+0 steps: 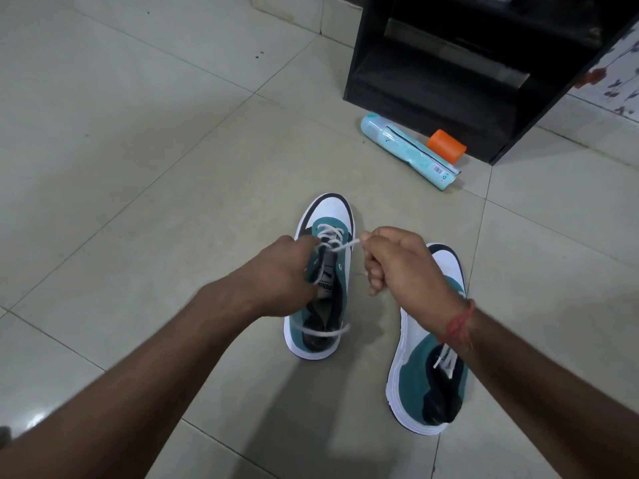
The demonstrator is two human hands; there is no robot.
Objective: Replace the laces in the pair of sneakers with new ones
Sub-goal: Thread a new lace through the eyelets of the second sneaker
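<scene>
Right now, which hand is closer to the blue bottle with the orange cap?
The right hand. It pinches the white lace beside the left sneaker, below the bottle on the floor. The left hand grips that sneaker's tongue, farther left.

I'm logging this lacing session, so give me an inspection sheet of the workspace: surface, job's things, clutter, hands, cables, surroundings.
Surface: pale tiled floor, glossy, a few dark specks.
Job's things: left sneaker upright, white lace partly threaded, loose loop across its heel opening; right sneaker beside it, lace ends lying in its opening.
Clutter: aqua tube lying on its side, orange cap touching it.
Hands: left hand grips the left sneaker's tongue area; right hand pinches the lace end, pulled taut; red thread on the right wrist.
Cables: nothing seen.
Surroundings: black shelf unit behind the tube; floral panel at far right.
</scene>
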